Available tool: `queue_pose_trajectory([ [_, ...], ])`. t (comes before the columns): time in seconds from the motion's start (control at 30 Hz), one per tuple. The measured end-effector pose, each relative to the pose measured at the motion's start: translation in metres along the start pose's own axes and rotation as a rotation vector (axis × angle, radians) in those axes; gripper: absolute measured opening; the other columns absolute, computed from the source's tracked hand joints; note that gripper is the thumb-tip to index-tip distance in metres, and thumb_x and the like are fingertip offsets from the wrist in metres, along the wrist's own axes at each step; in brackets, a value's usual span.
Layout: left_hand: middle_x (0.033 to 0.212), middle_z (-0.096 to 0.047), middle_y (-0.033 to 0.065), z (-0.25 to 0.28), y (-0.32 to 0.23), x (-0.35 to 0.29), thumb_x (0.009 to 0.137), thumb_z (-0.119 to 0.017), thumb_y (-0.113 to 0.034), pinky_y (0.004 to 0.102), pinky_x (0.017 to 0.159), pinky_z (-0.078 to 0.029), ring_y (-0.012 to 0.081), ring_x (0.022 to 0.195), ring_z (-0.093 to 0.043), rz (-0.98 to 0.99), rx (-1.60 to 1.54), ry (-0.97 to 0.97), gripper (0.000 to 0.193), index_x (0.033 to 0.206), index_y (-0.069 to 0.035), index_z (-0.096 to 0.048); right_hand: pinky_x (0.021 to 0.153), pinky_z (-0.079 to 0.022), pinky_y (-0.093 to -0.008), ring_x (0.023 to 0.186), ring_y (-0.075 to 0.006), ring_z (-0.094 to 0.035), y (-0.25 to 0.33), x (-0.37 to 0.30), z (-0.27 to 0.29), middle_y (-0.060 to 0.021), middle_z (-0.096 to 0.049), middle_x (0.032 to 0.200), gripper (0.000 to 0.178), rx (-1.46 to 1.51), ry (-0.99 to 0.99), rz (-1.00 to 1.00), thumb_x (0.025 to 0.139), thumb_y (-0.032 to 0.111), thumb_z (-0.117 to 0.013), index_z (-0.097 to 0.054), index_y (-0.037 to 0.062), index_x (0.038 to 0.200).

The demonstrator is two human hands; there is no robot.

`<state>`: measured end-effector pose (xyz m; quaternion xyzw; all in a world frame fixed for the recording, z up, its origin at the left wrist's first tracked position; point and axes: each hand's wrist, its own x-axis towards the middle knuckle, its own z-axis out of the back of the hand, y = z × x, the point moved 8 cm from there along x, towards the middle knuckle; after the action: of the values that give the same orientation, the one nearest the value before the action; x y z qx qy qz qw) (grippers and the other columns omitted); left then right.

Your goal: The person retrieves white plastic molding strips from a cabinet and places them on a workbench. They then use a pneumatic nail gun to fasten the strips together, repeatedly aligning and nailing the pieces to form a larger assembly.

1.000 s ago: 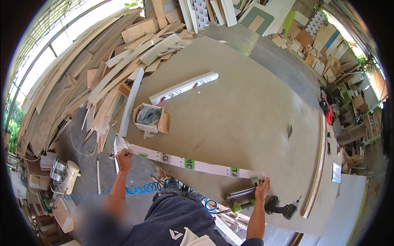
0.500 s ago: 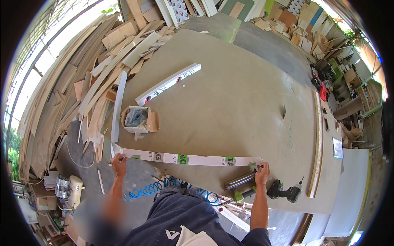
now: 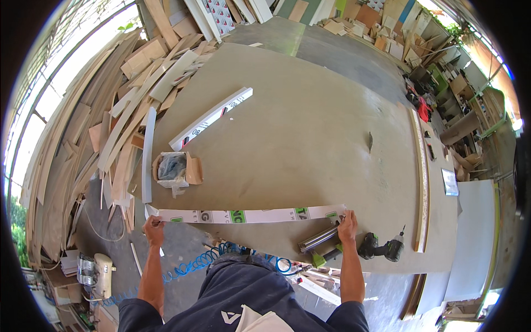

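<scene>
A long narrow strip [image 3: 260, 216] with white, green and grey printed film lies crosswise along the near edge of a large brown board surface. My left hand [image 3: 154, 231] is closed on its left end, fingers pinching the edge. At the other end, my right hand [image 3: 347, 226] grips the strip's corner. Close by my right hand are a nail gun [image 3: 319, 242] with a silver magazine and green parts, and a black cordless drill [image 3: 384, 247] lying on its side. Just beyond my left hand, a plain white strip [image 3: 148, 157] reaches away along the board's left edge.
An open cardboard box [image 3: 192, 170] with a plastic bag inside sits at the left, near another printed white strip [image 3: 213, 118]. A long pale batten [image 3: 420, 182] lies at the right. Wood offcuts [image 3: 119, 127] pile up on the left. A blue coiled hose [image 3: 204, 260] hangs below the near edge.
The whole view has turned slightly and shifted left. Both hands still hold the printed strip's ends, and it stays in nearly the same place on the board.
</scene>
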<state>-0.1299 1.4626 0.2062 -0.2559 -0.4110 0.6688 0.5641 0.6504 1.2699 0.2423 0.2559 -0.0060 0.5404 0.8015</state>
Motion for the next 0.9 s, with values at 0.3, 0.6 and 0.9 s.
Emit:
queue_pose_trajectory([
  [0.3, 0.076, -0.069, 0.0073, 0.0, -0.004, 0.003, 0.073, -0.072, 0.013, 0.0268, 0.067, -0.053, 0.0128, 0.07, -0.069, -0.024, 0.03, 0.05, 0.019, 0.086, 0.002, -0.063, 0.071, -0.049, -0.0479, 0.079, -0.0385, -0.062, 0.011, 0.007, 0.014, -0.0194, -0.06, 0.085, 0.02, 0.165, -0.143, -0.044, 0.081, -0.003, -0.065, -0.057, 0.0008, 0.099],
  [0.6, 0.082, -0.069, 0.0089, 0.001, -0.007, 0.0, 0.075, -0.071, 0.012, 0.0275, 0.067, -0.054, 0.0154, 0.074, -0.07, -0.035, 0.011, 0.039, 0.022, 0.092, 0.001, -0.063, 0.069, -0.051, -0.0385, 0.071, -0.0271, -0.067, -0.021, 0.004, 0.006, -0.0135, -0.069, 0.076, 0.015, 0.191, -0.257, -0.437, 0.083, 0.009, -0.076, -0.063, 0.0005, 0.083],
  [0.9, 0.108, -0.06, 0.02, -0.029, -0.155, -0.026, 0.065, -0.068, -0.002, 0.0535, 0.099, -0.04, 0.0383, 0.111, -0.053, -0.513, 0.587, -0.102, 0.042, 0.107, -0.002, -0.062, 0.079, -0.052, -0.0425, 0.085, -0.0284, -0.068, -0.039, -0.001, -0.003, -0.0095, -0.073, 0.087, 0.037, 0.129, -0.223, -0.612, 0.08, 0.018, -0.081, -0.064, 0.0061, 0.111],
])
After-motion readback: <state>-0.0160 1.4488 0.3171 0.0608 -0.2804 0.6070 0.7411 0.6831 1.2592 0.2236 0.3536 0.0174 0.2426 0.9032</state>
